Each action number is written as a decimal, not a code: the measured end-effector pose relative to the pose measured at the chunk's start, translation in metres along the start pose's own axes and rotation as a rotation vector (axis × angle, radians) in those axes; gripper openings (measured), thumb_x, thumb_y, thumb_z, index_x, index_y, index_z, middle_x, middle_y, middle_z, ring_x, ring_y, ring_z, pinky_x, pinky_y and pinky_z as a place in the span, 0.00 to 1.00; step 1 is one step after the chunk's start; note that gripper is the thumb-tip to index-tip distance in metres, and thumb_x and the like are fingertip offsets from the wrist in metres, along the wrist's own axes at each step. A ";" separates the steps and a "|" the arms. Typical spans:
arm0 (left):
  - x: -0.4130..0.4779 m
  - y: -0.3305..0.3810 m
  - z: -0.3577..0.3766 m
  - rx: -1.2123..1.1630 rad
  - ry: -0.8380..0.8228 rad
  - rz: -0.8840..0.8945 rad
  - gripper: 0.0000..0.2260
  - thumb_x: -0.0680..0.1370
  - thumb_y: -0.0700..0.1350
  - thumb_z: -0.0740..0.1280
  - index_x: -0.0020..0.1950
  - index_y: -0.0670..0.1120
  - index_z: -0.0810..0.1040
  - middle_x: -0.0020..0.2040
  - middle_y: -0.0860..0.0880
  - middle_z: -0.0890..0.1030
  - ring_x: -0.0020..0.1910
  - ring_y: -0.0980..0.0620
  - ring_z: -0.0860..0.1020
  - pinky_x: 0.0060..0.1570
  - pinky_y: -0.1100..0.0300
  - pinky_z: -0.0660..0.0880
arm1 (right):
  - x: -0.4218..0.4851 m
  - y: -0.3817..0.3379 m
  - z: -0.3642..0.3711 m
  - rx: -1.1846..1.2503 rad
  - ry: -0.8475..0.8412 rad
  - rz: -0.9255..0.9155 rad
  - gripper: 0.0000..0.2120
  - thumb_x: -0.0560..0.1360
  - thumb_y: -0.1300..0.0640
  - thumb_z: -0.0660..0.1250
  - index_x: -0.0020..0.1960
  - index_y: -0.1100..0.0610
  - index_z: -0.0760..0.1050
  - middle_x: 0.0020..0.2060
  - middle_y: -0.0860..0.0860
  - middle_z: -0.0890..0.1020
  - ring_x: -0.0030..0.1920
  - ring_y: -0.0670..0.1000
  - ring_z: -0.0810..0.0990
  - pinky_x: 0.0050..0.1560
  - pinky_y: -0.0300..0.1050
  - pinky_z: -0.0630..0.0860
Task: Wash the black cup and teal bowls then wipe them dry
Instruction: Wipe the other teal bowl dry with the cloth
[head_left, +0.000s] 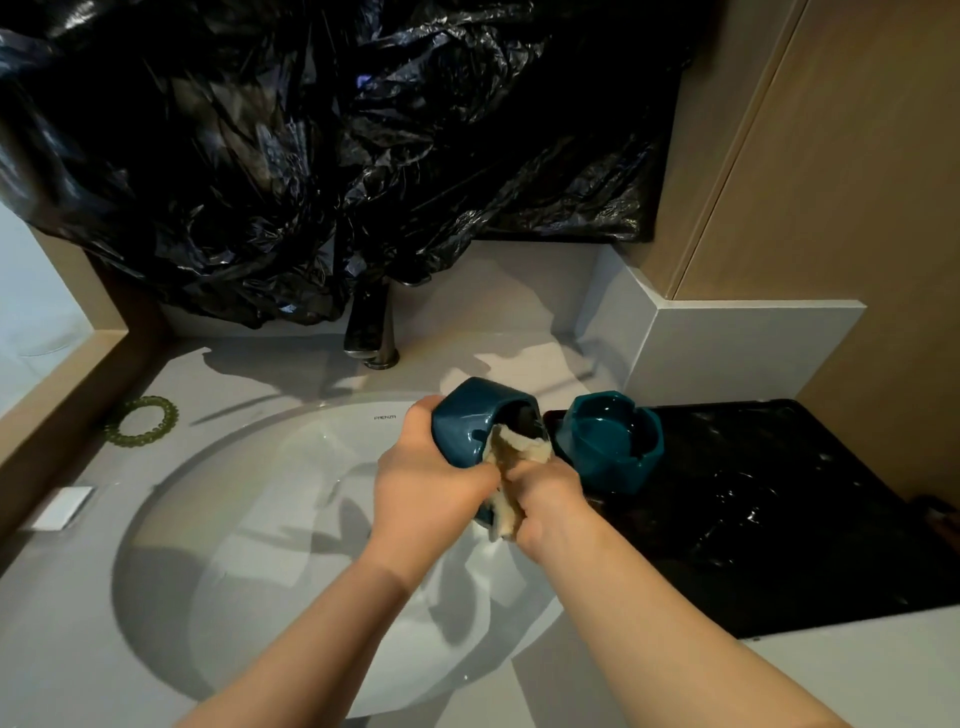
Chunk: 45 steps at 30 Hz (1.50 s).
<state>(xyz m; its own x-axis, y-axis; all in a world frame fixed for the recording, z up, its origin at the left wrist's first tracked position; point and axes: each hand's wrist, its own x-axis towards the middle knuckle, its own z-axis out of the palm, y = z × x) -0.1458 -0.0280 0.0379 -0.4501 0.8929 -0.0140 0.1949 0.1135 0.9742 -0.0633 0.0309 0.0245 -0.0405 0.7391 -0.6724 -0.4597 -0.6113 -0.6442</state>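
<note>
Both forearms enter from the bottom edge and meet over the right side of the white basin (260, 519). Left hand (426, 467): fingers curled round the outer wall of a teal bowl (462, 426), which is tipped on its side with its mouth facing right. Right hand (545, 499): fingers closed on a cream cloth (511, 449), the bunched end pushed into the bowl's mouth and the loose end hanging below the fist. The held bowl's interior reads dark past the cloth. Just beside it, to the right, a second teal bowl (613, 447) stands upright on the near-left corner of a black tray (779, 545); its inner floor is glossy, with a wet sheen. The black cup cannot be made out against the dark, reflective tray. The grey counter (52, 649) surrounds the basin; on its left lie a white packet (65, 506) near the edge and, farther back, a green ring (141, 420). A dark faucet (371, 332) stands behind the basin at centre. Crumpled black plastic sheeting (311, 156) covers the back wall above it. At right, a white ledge (737, 353) and tan wall panels (857, 156) bound the tray. Open room: the basin's left half and the counter in front.
</note>
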 end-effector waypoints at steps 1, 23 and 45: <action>-0.002 -0.001 0.001 0.018 -0.012 0.022 0.27 0.66 0.35 0.69 0.57 0.58 0.68 0.41 0.58 0.78 0.37 0.67 0.77 0.32 0.74 0.72 | 0.003 0.001 -0.002 -0.038 0.002 -0.031 0.11 0.80 0.62 0.55 0.51 0.62 0.76 0.46 0.61 0.80 0.45 0.59 0.79 0.47 0.53 0.79; 0.008 0.027 0.008 0.106 0.219 0.033 0.22 0.69 0.43 0.68 0.54 0.55 0.58 0.33 0.48 0.77 0.34 0.46 0.77 0.36 0.54 0.75 | -0.004 0.011 0.015 0.009 -0.063 0.029 0.07 0.75 0.60 0.65 0.53 0.57 0.76 0.45 0.58 0.82 0.38 0.57 0.80 0.33 0.47 0.80; 0.016 0.021 0.003 0.025 0.252 0.026 0.18 0.69 0.41 0.68 0.55 0.51 0.65 0.33 0.51 0.74 0.31 0.52 0.73 0.32 0.59 0.69 | 0.003 -0.004 0.001 -0.169 -0.139 -0.096 0.15 0.75 0.68 0.58 0.58 0.57 0.75 0.51 0.63 0.82 0.49 0.62 0.81 0.54 0.63 0.77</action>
<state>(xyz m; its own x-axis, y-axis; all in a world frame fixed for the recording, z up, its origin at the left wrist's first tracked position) -0.1466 -0.0097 0.0576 -0.6472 0.7590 0.0711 0.2298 0.1053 0.9675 -0.0624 0.0353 0.0255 -0.1312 0.8208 -0.5560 -0.3125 -0.5665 -0.7625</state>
